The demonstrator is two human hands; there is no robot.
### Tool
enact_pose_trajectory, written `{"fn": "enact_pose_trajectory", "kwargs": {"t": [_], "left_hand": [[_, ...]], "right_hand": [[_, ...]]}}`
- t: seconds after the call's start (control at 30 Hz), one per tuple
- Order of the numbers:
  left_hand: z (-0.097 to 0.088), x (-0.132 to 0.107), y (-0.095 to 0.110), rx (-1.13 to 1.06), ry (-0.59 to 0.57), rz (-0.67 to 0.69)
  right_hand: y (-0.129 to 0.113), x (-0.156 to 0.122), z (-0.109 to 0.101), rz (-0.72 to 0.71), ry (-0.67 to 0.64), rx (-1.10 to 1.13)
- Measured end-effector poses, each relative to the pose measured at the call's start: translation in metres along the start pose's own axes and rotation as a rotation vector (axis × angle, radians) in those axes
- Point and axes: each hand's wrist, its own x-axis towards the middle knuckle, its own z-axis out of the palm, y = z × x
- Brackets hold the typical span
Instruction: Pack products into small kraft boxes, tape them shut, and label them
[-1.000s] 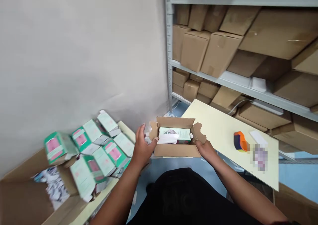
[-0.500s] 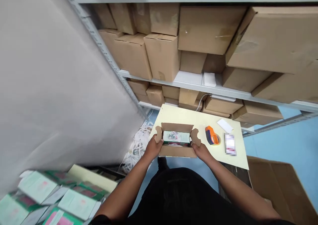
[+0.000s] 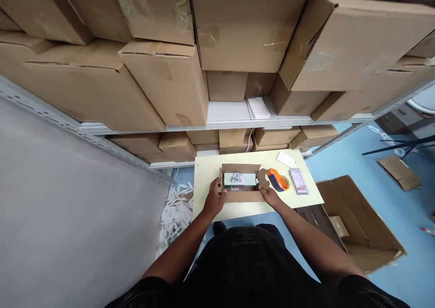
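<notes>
Cardboard box [image 3: 243, 196], top open, over the surface [image 3: 205, 211]; whether it rests there cannot be told. Long axis runs left to right between the hands. Left hand [image 3: 215, 197]: fingers gripping the left end, thumb at the near corner. Right hand [image 3: 269, 196]: fingers closed on the near right corner, by the end flap [image 3: 263, 179]. Neither hand nearer. Carton [image 3: 242, 179] inside, parallel to the box. Tape dispenser [image 3: 277, 180] just right of the flap.

Left grip [image 3: 214, 201], right grip [image 3: 271, 196] half-curled, arms [image 3: 183, 242] forward

A grey wall [image 3: 84, 217] flanks metal shelving [image 3: 190, 127] above a blue floor [image 3: 343, 156] and pale table [image 3: 207, 199].
</notes>
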Motion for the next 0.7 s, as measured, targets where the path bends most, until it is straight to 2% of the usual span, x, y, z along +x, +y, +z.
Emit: {"fn": "enact_pose_trajectory", "kwargs": {"t": [0.1,0.2,0.33,0.4,0.47,0.53,0.7], "left_hand": [[-0.005,0.011,-0.001,0.06,-0.087,0.112],[-0.011,0.018,-0.001,0.123,-0.181,0.157],[-0.016,0.023,0.0,0.137,-0.22,0.158],[-0.017,0.025,0.003,0.148,-0.224,0.134],[-0.018,0.029,0.008,0.154,-0.217,0.099],[-0.019,0.037,0.015,0.139,-0.208,0.049],[-0.02,0.062,0.034,0.104,-0.105,-0.181]], "right_hand": [[-0.001,-0.004,-0.004,-0.006,-0.017,0.053],[0.001,-0.016,-0.018,-0.162,-0.032,0.103],[0.009,-0.022,-0.04,-0.434,-0.272,-0.057],[0.012,-0.017,-0.047,-0.549,-0.33,-0.189],[0.012,-0.009,-0.046,-0.616,-0.298,-0.255],[0.01,-0.001,-0.04,-0.63,-0.222,-0.221],[0.0,0.012,-0.014,-0.522,-0.024,-0.014]]}}
